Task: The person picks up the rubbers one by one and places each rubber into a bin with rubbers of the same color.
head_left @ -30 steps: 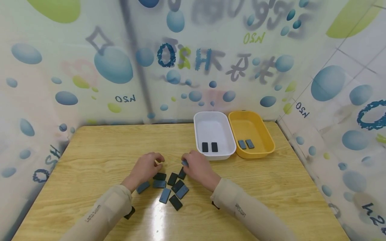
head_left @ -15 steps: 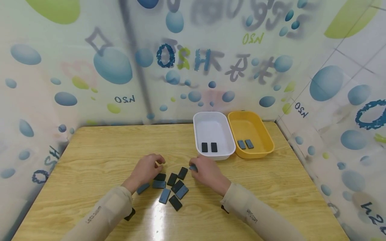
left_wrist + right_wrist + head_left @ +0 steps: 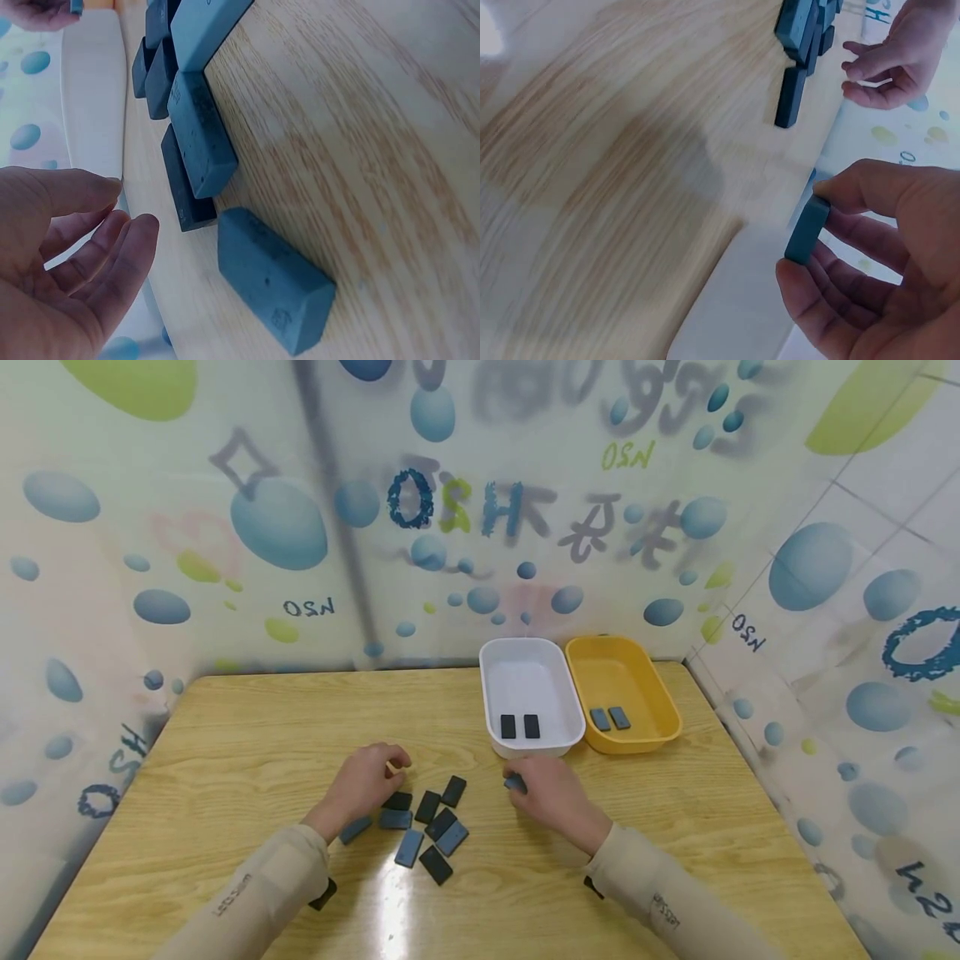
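My right hand [image 3: 558, 797] pinches a small blue-grey rectangular block [image 3: 807, 229] by its ends, between thumb and fingertips, just in front of the white tray [image 3: 491, 677]. To the left, my left hand [image 3: 363, 781] hovers loosely curled with nothing in it, beside a loose group of similar blocks. The left wrist view shows a blue-grey block [image 3: 274, 281] nearest that hand, and a black block [image 3: 184, 180] under the edge of another blue-grey block [image 3: 199, 135]. Several more, such as a black block [image 3: 436, 865] and a blue-grey block [image 3: 408, 848], lie on the table.
Two black blocks lie in the white tray, and two blue-grey blocks [image 3: 609, 718] in the yellow tray [image 3: 667, 693] beside it. Both trays stand near the table's back edge against a patterned wall [image 3: 450, 635]. Another black block [image 3: 322, 894] shows beside the left sleeve.
My right hand has moved right, away from the group of blocks, carrying the blue-grey block toward the front of the trays. The left hand has stayed nearly still.
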### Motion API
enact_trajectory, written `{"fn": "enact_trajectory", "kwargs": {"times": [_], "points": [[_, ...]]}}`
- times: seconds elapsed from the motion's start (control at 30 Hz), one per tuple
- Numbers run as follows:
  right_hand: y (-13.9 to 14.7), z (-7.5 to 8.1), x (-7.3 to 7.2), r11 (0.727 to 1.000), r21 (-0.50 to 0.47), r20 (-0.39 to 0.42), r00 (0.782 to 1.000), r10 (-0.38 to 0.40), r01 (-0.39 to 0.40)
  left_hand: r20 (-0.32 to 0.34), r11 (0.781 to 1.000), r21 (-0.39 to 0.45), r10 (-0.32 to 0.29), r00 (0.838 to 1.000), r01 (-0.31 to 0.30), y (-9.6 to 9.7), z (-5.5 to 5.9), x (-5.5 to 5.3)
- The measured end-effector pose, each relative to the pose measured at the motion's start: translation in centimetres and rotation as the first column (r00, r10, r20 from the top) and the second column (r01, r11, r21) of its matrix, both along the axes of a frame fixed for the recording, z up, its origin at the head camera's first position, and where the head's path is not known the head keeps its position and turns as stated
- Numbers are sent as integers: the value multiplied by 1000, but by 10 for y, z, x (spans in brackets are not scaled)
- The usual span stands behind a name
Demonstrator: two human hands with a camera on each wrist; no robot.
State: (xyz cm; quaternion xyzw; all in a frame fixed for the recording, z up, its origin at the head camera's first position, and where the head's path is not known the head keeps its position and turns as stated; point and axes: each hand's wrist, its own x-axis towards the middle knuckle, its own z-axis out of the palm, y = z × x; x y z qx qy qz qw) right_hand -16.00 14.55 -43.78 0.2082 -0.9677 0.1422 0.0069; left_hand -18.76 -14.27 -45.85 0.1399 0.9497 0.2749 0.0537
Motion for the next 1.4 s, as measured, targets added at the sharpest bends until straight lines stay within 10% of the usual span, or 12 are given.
{"fn": "enact_trajectory", "kwargs": {"times": [0.93,1.4], "points": [[70,27,-3,994,0,12,994,-108,108,4,1000,-10,-6,1000,6,4,1,-1],[95,54,-36,976,-27,-11,977,-215,215,-6,999,24,-29,1000,29,9,1,-3]]}}
